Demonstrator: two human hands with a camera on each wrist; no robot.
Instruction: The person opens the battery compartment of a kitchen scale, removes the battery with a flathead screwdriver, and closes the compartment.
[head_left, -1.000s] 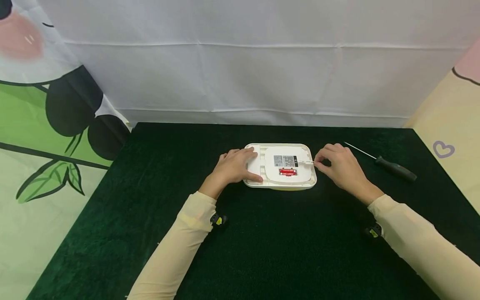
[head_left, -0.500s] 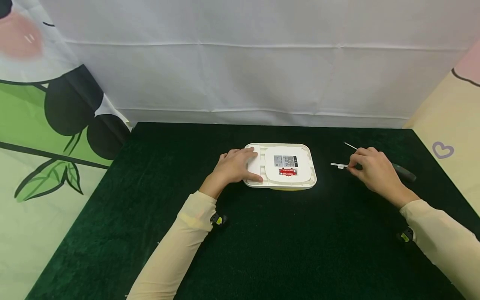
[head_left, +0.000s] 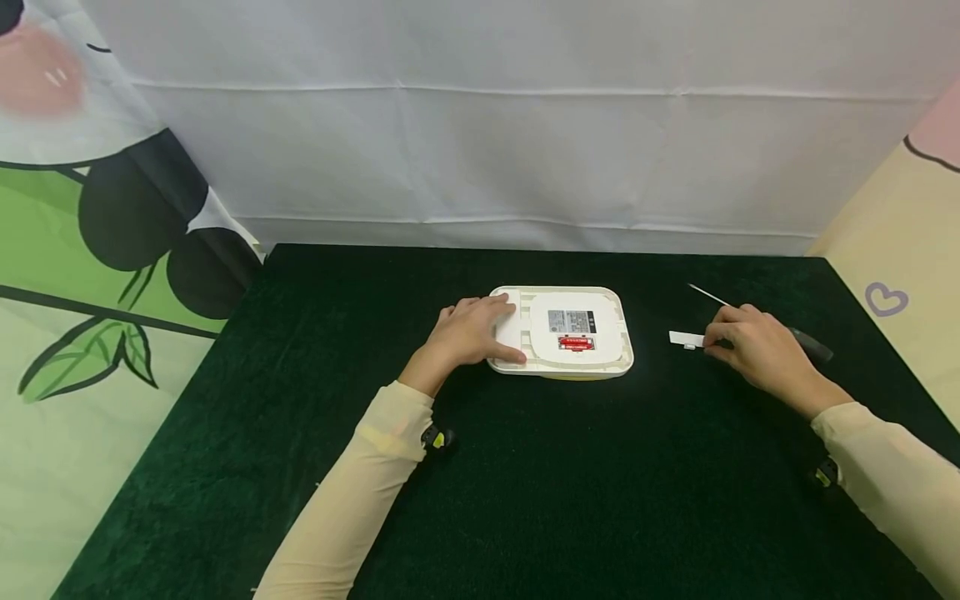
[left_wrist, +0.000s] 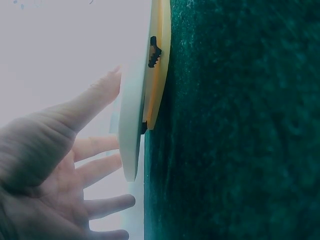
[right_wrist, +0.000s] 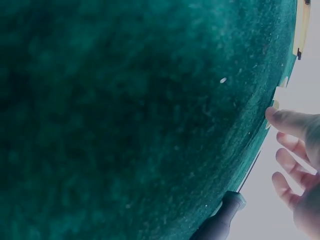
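A white rounded device (head_left: 540, 333) lies underside up on the dark green cloth, with a yellow part showing beneath its edge. Red batteries (head_left: 576, 343) sit in its uncovered compartment, below a printed label. My left hand (head_left: 468, 333) rests on the device's left end, fingers spread and thumb along the near side; the left wrist view shows the thumb (left_wrist: 95, 100) against the edge. To the right, my right hand (head_left: 757, 346) pinches the right end of a small white battery cover (head_left: 685, 338), low over the cloth. Its gripped end is hidden by the fingers.
A screwdriver (head_left: 813, 344) lies behind my right hand, which covers its middle; its dark handle (right_wrist: 220, 217) also shows in the right wrist view. A white curtain (head_left: 480, 150) hangs behind the table, and printed cloths flank both sides.
My right hand has drawn the battery cover away from the device to the right, then turned it flatter and lowered it towards the cloth. The left hand has stayed in place.
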